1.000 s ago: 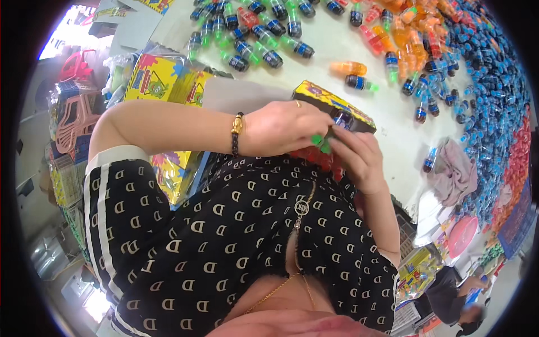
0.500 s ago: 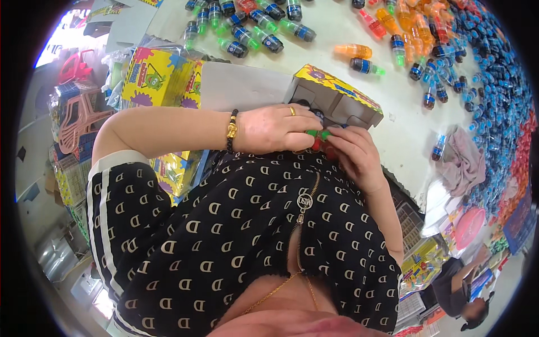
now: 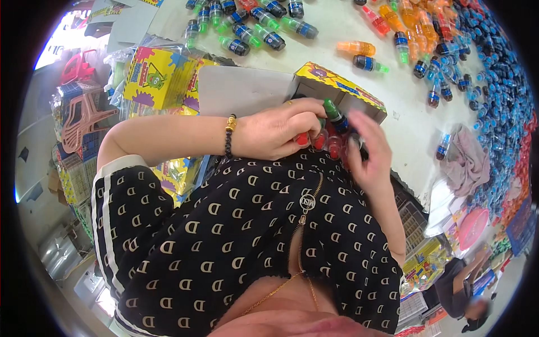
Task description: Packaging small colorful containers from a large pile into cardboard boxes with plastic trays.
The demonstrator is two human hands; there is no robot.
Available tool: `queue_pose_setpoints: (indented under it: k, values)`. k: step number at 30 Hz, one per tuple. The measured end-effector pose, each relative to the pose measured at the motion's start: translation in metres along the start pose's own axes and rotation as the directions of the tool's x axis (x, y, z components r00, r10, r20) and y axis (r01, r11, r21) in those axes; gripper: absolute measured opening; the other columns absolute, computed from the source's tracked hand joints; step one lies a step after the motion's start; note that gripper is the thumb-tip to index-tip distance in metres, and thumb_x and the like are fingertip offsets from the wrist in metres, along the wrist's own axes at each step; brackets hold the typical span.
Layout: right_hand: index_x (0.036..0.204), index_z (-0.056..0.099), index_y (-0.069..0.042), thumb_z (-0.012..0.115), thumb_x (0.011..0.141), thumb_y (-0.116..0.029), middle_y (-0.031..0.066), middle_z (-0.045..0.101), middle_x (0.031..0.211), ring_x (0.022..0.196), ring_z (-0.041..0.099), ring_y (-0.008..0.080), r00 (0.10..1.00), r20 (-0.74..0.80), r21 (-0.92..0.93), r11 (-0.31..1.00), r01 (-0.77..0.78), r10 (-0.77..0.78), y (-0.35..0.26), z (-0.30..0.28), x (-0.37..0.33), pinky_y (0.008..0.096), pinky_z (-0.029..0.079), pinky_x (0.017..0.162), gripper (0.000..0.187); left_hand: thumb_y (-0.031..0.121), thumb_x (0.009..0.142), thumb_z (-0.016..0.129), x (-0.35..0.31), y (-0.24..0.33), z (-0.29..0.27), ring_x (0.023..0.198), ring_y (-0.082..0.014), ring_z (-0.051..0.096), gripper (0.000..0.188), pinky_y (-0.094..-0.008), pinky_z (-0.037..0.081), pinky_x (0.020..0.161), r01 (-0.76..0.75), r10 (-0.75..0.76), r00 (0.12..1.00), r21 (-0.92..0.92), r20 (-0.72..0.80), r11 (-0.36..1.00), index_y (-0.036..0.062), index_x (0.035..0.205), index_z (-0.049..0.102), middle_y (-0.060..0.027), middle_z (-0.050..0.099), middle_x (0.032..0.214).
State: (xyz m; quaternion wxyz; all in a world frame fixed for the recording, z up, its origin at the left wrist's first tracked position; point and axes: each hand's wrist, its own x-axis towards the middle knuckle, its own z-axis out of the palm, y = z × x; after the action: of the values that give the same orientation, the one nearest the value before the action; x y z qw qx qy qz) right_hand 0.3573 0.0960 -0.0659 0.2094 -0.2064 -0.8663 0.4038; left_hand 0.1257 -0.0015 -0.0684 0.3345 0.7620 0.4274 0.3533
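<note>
"White table (image 3: 410, 129), heaped bottles (image 3: 494, 106) from one to three o'clock. Hands?"

"On my remote feed, left hand (image 3: 275, 129) curls around red bottles (image 3: 334, 147); right hand (image 3: 373, 147) blurs, its hold I cannot tell."

"Step?"

"Gathering, I judge, the box (image 3: 339, 83) at their twelve o'clock; next calls for steadiness."

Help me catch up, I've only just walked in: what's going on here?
A person is handling small bottles by an open, yellow-printed cardboard box. The left hand is curled beside red-tipped bottles, and a dark bottle with a green cap tilts between it and the right hand, which is blurred, its grip unclear. Orange bottles and a heap of blue-capped bottles lie on the white table.
</note>
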Motion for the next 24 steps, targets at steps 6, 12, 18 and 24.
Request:
queue_pose_setpoints:
  k: [6, 12, 18, 24]
  values:
    - [0.144, 0.033, -0.009, 0.068, 0.077, -0.002, 0.0185, 0.058, 0.118, 0.108, 0.058, 0.0359, 0.935, 0.093, -0.124, 0.936, -0.33, 0.342, -0.005, 0.012, 0.032, 0.0384, 0.048, 0.091, 0.077, -0.002, 0.082, 0.064, 0.005, 0.004, -0.008, 0.128, -0.0374, 0.043, 0.03, -0.042, 0.039, 0.102, 0.13, -0.123, 0.991, -0.129, 0.058, 0.983, 0.0053, 0.103, 0.044, -0.0207, 0.044, 0.129]
    - [0.147, 0.027, -0.01, 0.069, 0.074, 0.0, 0.0169, 0.058, 0.116, 0.102, 0.056, 0.0346, 0.953, 0.147, -0.159, 0.957, -0.243, 0.267, -0.003, 0.013, 0.028, 0.0379, 0.047, 0.09, 0.085, 0.003, 0.091, 0.056, 0.002, 0.005, 0.001, 0.12, -0.0291, 0.047, 0.023, -0.0383, 0.038, 0.101, 0.176, -0.186, 0.982, -0.196, -0.031, 0.965, 0.0057, 0.107, 0.04, -0.0199, 0.043, 0.132]
    - [0.124, 0.055, -0.006, 0.069, 0.074, -0.005, 0.0144, 0.059, 0.113, 0.102, 0.056, 0.0319, 0.971, 0.24, -0.094, 0.995, 0.016, 0.007, 0.006, -0.001, 0.015, 0.0362, 0.047, 0.088, 0.052, 0.008, 0.097, 0.05, -0.01, 0.01, -0.017, 0.124, -0.0266, 0.044, 0.017, -0.0398, 0.034, 0.105, 0.245, -0.296, 0.95, -0.347, -0.1, 0.905, 0.0041, 0.11, 0.041, -0.0214, 0.041, 0.135]
    - [0.117, 0.059, -0.006, 0.07, 0.076, -0.011, 0.0145, 0.057, 0.119, 0.105, 0.058, 0.0337, 0.976, 0.196, 0.03, 0.994, -0.106, 0.099, -0.004, -0.011, 0.023, 0.0386, 0.048, 0.087, 0.043, 0.018, 0.1, 0.045, -0.012, 0.009, -0.03, 0.125, -0.0297, 0.044, 0.021, -0.0425, 0.034, 0.106, 0.114, -0.158, 0.96, -0.194, -0.233, 0.974, 0.0037, 0.115, 0.044, -0.0254, 0.042, 0.136]
